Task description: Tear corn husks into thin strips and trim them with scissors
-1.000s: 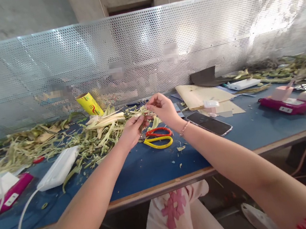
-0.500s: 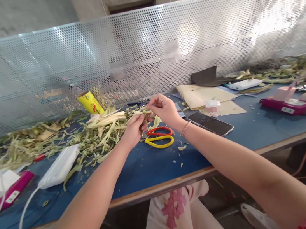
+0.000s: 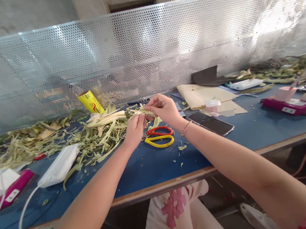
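Note:
My left hand [image 3: 137,128] and my right hand [image 3: 164,109] meet over the blue table, their fingertips close together. Both are closed on a small pale green piece of dried plant [image 3: 142,110], pinched between them; its finer shape is too small to make out. Just below the hands lie scissors with one red and one yellow handle [image 3: 160,141], their blades hidden by my left hand. A heap of dried pale green leaves and stalks [image 3: 97,136] spreads to the left of my left hand. A dark phone [image 3: 211,123] lies beside my right wrist.
A yellow tube [image 3: 90,103] leans by the perforated metal screen [image 3: 141,49]. Left are a white power bank [image 3: 59,166] with a cable and a magenta power strip [image 3: 6,191]. Right are beige paper [image 3: 197,96] and another magenta strip [image 3: 287,105]. The table edge [image 3: 165,186] runs in front.
My left hand's fingers have turned and drawn in slightly, nearer my right fingertips. The right hand has barely shifted, and both keep hold of the plant piece.

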Demonstrator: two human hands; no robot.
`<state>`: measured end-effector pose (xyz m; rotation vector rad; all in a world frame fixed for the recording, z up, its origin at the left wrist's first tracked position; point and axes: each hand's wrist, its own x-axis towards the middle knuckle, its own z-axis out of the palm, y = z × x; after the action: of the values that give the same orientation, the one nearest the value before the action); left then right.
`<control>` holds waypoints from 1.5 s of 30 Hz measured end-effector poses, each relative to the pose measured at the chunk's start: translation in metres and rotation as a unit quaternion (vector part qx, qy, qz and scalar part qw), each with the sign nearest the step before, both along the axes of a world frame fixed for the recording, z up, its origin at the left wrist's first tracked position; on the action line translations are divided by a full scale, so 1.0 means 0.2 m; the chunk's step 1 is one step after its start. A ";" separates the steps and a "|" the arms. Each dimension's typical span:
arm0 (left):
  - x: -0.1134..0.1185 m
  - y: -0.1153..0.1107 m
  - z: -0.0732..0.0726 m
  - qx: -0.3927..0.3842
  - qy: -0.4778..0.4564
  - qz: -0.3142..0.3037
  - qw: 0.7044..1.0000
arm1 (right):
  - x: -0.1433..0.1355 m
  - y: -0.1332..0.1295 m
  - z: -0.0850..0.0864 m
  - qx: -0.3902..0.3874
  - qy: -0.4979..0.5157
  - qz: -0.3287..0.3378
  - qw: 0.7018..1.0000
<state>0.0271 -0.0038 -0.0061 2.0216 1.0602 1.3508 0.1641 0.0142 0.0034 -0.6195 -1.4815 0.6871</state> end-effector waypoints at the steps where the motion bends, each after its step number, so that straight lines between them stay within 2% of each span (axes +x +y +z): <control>1: 0.00 0.00 0.00 0.003 0.004 0.010 1.000 | 0.00 -0.01 0.00 0.008 -0.008 -0.007 1.000; 4: 0.01 -0.02 0.01 0.013 -0.005 0.029 0.999 | 0.01 -0.01 -0.01 0.034 -0.041 -0.030 0.998; 8: 0.01 0.00 -0.02 -0.008 -0.052 0.015 0.998 | 0.03 0.01 -0.03 0.085 -0.106 -0.082 0.987; 13: 0.02 0.05 -0.06 -0.052 -0.160 -0.052 0.984 | 0.06 0.02 -0.03 0.179 -0.183 -0.114 0.960; 18: 0.04 0.03 -0.03 -0.111 -0.250 -0.117 0.955 | 0.09 0.05 -0.02 0.246 -0.237 -0.121 0.932; 22: 0.06 0.00 0.00 -0.151 -0.295 -0.124 0.935 | 0.10 0.05 -0.02 0.239 -0.260 -0.118 0.928; 26: 0.06 0.00 0.01 -0.180 -0.315 -0.119 0.924 | 0.09 0.04 -0.02 0.198 -0.239 -0.105 0.945; 30: 0.05 0.00 0.02 -0.194 -0.322 -0.117 0.919 | 0.08 0.02 -0.02 0.184 -0.218 -0.088 0.954; 39: 0.04 0.00 0.02 -0.192 -0.318 -0.138 0.918 | 0.08 0.01 -0.01 0.228 -0.211 -0.051 0.949; 45: 0.05 -0.02 0.03 -0.227 -0.321 -0.131 0.910 | 0.08 0.01 -0.01 0.194 -0.212 -0.035 0.957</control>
<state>0.0365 -0.0083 -0.0003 1.1945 0.6802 1.3267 0.1797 0.0160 0.0023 -0.5295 -1.9188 0.1960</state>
